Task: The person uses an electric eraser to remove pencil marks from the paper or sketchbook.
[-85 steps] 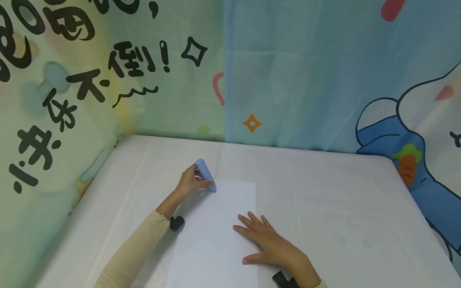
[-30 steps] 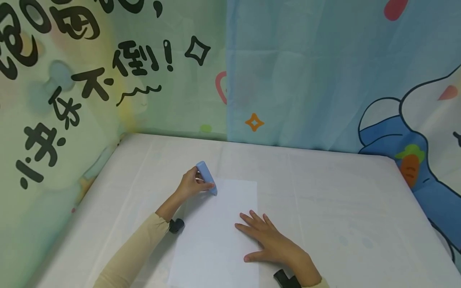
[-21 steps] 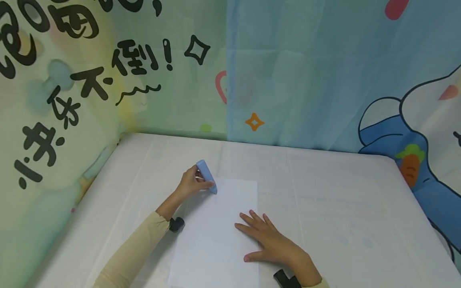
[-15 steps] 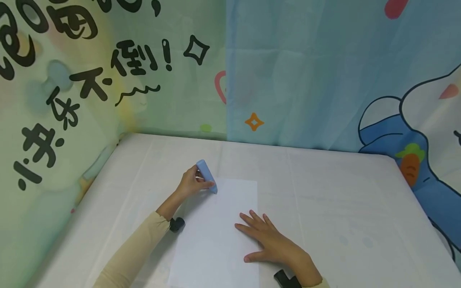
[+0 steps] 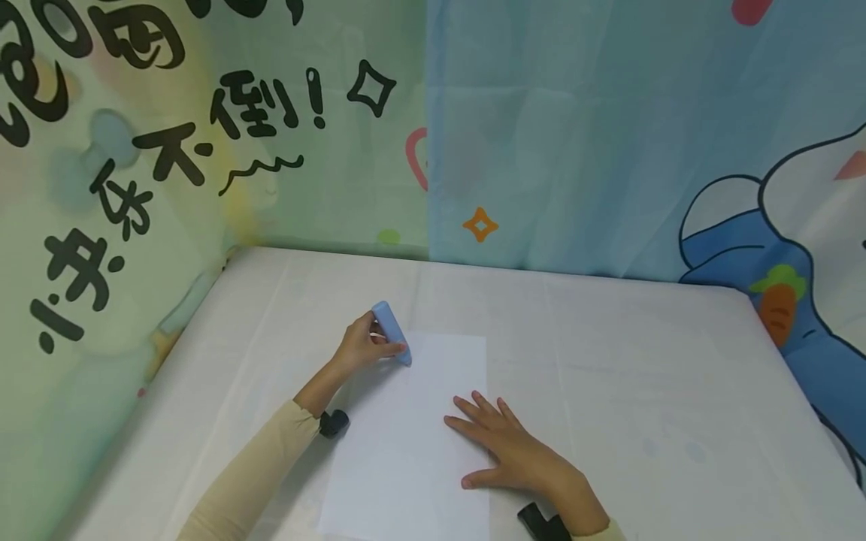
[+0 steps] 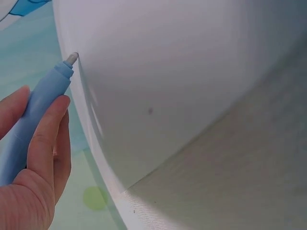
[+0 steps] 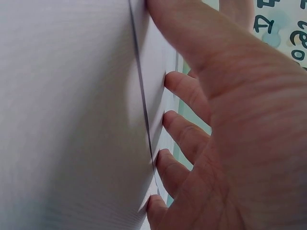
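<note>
One hand is holding one blue marker, and the other is resting on one sheet of paper.
The left hand's (image 5: 355, 350) grip is closing narrowly around the marker (image 5: 390, 330), which is leaning with its tip down near the far edge of the paper (image 5: 406, 443); whether the tip is touching, I cannot tell. The right hand (image 5: 504, 445) is lying wide, its five fingers spreading, the thumb and three fingertips resting over the paper and the little finger reaching past its right edge. Two black devices, one left (image 5: 334, 424), one right (image 5: 543, 524), are sitting at the wrists. One white-covered worktop (image 5: 649, 376) is carrying the paper, and two hangings, one green (image 5: 325, 203), one blue (image 5: 575, 150), are standing behind.
</note>
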The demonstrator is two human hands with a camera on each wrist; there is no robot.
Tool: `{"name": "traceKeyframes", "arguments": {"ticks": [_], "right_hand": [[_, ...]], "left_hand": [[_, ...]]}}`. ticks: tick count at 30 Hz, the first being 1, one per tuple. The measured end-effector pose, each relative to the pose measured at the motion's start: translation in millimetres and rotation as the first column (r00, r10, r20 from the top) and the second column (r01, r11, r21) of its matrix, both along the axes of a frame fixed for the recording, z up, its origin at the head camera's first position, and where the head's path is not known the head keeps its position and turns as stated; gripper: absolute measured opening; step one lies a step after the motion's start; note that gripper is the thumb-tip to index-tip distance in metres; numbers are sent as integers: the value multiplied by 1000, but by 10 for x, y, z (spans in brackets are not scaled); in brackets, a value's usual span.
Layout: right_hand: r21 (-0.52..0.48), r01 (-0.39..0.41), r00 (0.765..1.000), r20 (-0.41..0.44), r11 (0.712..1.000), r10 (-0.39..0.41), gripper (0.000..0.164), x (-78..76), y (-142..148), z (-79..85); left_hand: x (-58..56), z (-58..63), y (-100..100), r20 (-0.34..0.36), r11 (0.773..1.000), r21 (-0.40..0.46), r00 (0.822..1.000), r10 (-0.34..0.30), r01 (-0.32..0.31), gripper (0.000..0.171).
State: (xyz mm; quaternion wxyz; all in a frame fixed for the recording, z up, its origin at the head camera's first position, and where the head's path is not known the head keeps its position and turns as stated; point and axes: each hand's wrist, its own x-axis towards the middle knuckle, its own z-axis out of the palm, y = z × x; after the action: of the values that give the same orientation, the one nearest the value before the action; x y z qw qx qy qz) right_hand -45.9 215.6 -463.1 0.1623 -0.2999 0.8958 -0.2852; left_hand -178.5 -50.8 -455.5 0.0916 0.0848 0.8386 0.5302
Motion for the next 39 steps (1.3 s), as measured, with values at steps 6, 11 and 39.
{"name": "traceKeyframes", "arguments": {"ticks": [6,11,39], "right_hand": [[-7,3,1000,-1,1000,-3,79,-8,23,9],[-5,6,1000,12,1000,-6,79,-8,19,6],[-10,2,1000,-13,1000,-3,80,26,17,3]], "left_hand": [[5,-10,23,-19,1000,20,1000,-11,12,46],[-3,-1,36,-18,999,37,1000,-7,8,46],[-25,-28,-6,4,1000,1,1000,7,-7,46]]}}
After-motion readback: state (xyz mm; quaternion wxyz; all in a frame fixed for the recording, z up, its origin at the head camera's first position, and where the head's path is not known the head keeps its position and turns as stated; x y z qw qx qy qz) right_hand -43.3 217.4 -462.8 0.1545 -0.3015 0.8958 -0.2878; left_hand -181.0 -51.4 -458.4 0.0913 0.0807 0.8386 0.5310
